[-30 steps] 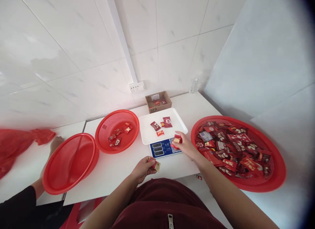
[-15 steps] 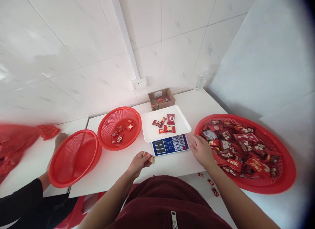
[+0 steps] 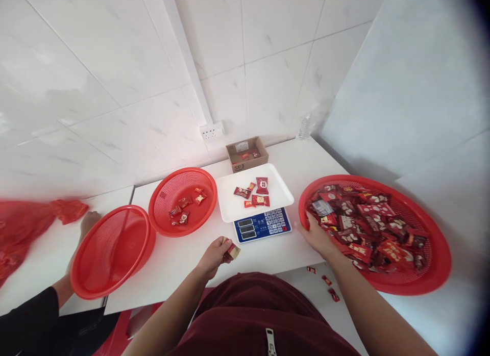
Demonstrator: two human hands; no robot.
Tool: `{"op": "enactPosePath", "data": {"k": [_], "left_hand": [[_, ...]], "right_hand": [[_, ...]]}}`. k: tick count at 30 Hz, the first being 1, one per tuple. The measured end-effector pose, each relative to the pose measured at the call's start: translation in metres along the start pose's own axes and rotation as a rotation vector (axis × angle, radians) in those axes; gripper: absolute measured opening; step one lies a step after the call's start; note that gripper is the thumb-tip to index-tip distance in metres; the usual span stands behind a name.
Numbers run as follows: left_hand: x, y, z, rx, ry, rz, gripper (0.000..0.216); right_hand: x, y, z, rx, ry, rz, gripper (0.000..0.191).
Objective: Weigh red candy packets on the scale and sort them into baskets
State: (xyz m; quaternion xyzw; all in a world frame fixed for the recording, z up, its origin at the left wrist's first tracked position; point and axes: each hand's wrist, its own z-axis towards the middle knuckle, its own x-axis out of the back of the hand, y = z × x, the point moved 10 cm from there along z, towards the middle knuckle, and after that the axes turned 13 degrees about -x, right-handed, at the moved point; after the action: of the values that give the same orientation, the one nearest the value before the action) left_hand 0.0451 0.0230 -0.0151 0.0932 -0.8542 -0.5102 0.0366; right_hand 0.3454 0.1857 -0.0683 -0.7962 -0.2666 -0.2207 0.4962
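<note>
My left hand [image 3: 215, 256] is closed around a wrapped candy [image 3: 233, 251] with a red and pale gold wrapper, just in front of the scale. At the near left rim of the large red basket [image 3: 440, 274], my right hand [image 3: 318, 237] has its thumb outside and its fingers over the edge. Many wrapped candies [image 3: 371, 223] fill that basket. Between my hands stands a blue digital scale [image 3: 262, 225] under a white tray [image 3: 229, 210]. Several red-wrapped candies [image 3: 261, 200] lie spread on the tray.
Left of the scale, a red basket [image 3: 206, 213] holds several candies; another red basket [image 3: 103, 289] stands beside it. A co-worker's arm [image 3: 63, 289] reaches behind that one. A cardboard box [image 3: 250, 164] and a clear plastic item [image 3: 305, 126] are at the back. Candies [image 3: 326, 280] lie below the table edge.
My right hand has moved from beside the scale onto the large basket's rim. My left hand still holds the candy, turned slightly. The whole view has shifted a little.
</note>
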Motion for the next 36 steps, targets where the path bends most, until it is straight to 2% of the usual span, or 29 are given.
{"op": "enactPosePath", "data": {"k": [3, 6, 9, 13, 15, 17, 20, 23, 26, 29, 33, 36], "left_hand": [[0.001, -0.004, -0.001, 0.011, -0.003, 0.003, 0.040], [0.004, -0.004, 0.000, 0.008, -0.008, 0.003, 0.040], [0.008, -0.002, -0.001, 0.005, 0.000, 0.008, 0.041], [0.010, 0.000, -0.003, 0.014, 0.006, 0.017, 0.041], [0.008, -0.001, -0.004, 0.025, -0.002, 0.025, 0.041], [0.005, -0.002, -0.003, 0.036, -0.015, 0.031, 0.043], [-0.002, -0.002, -0.001, 0.042, -0.040, 0.032, 0.043], [-0.009, -0.001, 0.002, 0.039, -0.060, 0.035, 0.043], [-0.014, 0.001, 0.004, 0.035, -0.082, 0.038, 0.042], [-0.016, 0.000, 0.003, 0.037, -0.094, 0.038, 0.041], [-0.015, -0.001, 0.001, 0.041, -0.080, 0.053, 0.042], [-0.018, 0.000, -0.002, 0.036, -0.087, 0.058, 0.041]], "right_hand": [[-0.001, 0.023, 0.018, -0.081, -0.070, 0.154, 0.058], [0.013, 0.036, 0.025, -0.158, 0.030, 0.154, 0.058], [0.044, 0.029, 0.017, -0.127, 0.229, 0.081, 0.060], [0.096, 0.009, -0.002, 0.053, 0.465, -0.004, 0.057], [0.114, 0.016, -0.004, 0.048, 0.480, -0.041, 0.054], [0.120, 0.033, -0.001, -0.032, 0.419, -0.086, 0.052], [0.102, 0.049, -0.002, -0.068, 0.246, -0.232, 0.049], [0.072, 0.040, -0.012, 0.038, 0.158, -0.486, 0.051], [0.052, 0.032, -0.016, 0.035, 0.099, -0.655, 0.045], [0.046, 0.027, -0.010, -0.026, -0.006, -0.673, 0.037], [0.049, 0.011, 0.010, -0.003, 0.030, -0.606, 0.036], [0.031, 0.004, 0.023, 0.044, 0.007, -0.583, 0.042]]}}
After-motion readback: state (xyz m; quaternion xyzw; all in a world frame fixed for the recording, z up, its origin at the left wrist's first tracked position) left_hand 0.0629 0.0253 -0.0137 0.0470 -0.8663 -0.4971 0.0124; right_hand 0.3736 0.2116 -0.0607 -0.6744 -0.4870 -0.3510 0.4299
